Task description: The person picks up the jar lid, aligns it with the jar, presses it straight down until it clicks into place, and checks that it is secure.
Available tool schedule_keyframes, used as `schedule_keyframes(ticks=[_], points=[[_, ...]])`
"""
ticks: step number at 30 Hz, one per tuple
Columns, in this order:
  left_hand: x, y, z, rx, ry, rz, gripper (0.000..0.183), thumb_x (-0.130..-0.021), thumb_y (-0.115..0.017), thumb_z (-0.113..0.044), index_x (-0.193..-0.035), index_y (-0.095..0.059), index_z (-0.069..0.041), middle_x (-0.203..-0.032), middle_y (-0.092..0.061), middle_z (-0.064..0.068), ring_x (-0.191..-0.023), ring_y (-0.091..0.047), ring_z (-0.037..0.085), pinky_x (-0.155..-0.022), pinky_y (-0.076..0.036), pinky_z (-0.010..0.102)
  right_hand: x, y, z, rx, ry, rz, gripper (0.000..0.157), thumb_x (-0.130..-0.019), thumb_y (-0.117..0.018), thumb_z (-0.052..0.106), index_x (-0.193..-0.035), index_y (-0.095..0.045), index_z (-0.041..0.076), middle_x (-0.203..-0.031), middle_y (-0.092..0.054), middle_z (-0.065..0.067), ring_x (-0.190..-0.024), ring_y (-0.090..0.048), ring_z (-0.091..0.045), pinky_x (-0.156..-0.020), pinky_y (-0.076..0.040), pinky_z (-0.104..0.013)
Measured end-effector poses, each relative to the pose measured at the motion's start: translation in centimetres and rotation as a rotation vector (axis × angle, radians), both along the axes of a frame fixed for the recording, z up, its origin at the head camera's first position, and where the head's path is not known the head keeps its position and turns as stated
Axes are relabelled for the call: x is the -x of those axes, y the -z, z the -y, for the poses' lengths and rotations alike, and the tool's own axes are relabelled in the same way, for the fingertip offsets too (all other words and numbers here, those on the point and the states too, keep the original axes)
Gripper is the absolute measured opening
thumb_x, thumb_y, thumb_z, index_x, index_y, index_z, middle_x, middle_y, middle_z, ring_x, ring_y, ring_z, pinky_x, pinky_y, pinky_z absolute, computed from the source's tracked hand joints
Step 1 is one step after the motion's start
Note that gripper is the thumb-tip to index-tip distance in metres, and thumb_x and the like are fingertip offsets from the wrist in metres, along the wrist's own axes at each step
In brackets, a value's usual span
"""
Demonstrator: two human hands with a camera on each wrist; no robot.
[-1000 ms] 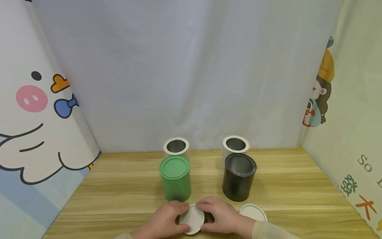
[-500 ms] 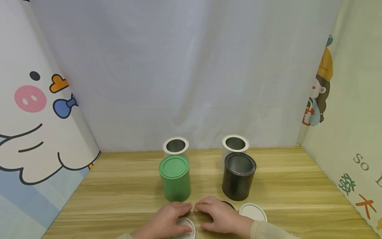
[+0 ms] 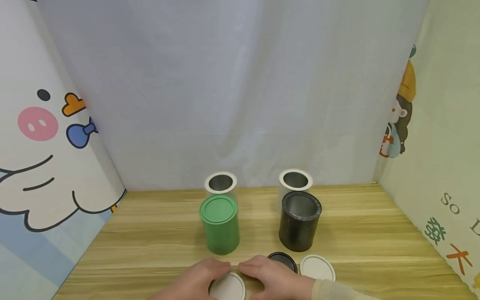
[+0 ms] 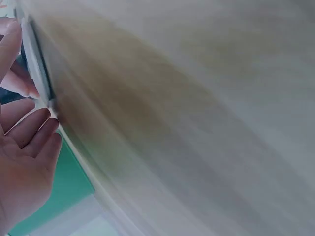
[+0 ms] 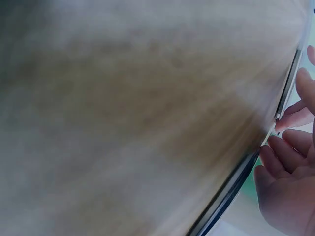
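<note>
A round white lid (image 3: pixel 228 287) lies at the near edge of the head view, between my two hands. My left hand (image 3: pixel 193 281) curves around its left side with fingers loosely extended, seen in the left wrist view as the fingers (image 4: pixel 42 135) near the table surface. On the other side my right hand (image 3: pixel 275 277) rests by the table with relaxed fingers, a small gap from the lid. Part of both hands is cut off by the bottom of the view. Just right of my right hand are a black lid (image 3: pixel 282 261), partly covered by it, and a second white lid (image 3: pixel 317 268).
A green can (image 3: pixel 222 233) with its top covered stands beyond my left hand. An upright black can (image 3: pixel 299 229) stands to the right. Behind them are two open white cans, one left (image 3: pixel 221 191) and one right (image 3: pixel 285 193). A grey curtain (image 3: pixel 240 91) hangs behind the table.
The white lid that both hands held between them now lies on the table, nearer and slightly left. Both hands have drawn back toward me, and more of the black lid shows.
</note>
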State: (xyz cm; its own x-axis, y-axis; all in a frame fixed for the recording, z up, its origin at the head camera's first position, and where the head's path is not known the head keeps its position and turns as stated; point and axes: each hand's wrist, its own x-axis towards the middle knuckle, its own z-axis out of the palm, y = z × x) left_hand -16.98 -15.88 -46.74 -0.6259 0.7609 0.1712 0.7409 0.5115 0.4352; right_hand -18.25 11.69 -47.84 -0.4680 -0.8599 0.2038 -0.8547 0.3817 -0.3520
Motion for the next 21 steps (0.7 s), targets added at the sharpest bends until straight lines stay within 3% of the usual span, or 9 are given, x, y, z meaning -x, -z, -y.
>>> schedule_keyframes(ticks=[6, 11, 21], points=[[0.1, 0.3, 0.7, 0.05, 0.025, 0.013, 0.082, -0.081, -0.07, -0.065, -0.135, -0.061, -0.004, -0.132, -0.061, 0.011, -0.121, -0.057, 0.025, -0.095, -0.053, 0.04, 0.1, 0.3, 0.4, -0.007, -0.058, 0.045, 0.068, -0.094, -0.067, 0.044, -0.145, -0.049, 0.003, -0.14, -0.055, -0.01, -0.13, -0.05, -0.021, -0.104, -0.044, -0.031], [0.6, 0.8, 1.2, 0.079, 0.061, -0.042, 0.082, -0.082, -0.067, -0.066, -0.134, -0.061, -0.003, -0.132, -0.061, 0.013, -0.122, -0.057, 0.027, -0.097, -0.051, 0.041, 0.2, 0.4, 0.6, -0.042, -0.067, 0.074, 0.07, -0.094, -0.065, 0.045, -0.147, -0.046, 0.003, -0.145, -0.051, -0.01, -0.135, -0.046, -0.023, -0.107, -0.042, -0.033], [1.4, 1.8, 2.2, -0.001, 0.119, -0.038, 0.079, -0.084, -0.07, -0.06, -0.136, -0.059, -0.001, -0.133, -0.061, 0.011, -0.123, -0.056, 0.026, -0.098, -0.05, 0.041, 0.2, 0.4, 0.7, -0.076, -0.061, 0.073, 0.071, -0.095, -0.064, 0.047, -0.148, -0.045, 0.005, -0.148, -0.049, -0.008, -0.137, -0.044, -0.023, -0.107, -0.042, -0.033]])
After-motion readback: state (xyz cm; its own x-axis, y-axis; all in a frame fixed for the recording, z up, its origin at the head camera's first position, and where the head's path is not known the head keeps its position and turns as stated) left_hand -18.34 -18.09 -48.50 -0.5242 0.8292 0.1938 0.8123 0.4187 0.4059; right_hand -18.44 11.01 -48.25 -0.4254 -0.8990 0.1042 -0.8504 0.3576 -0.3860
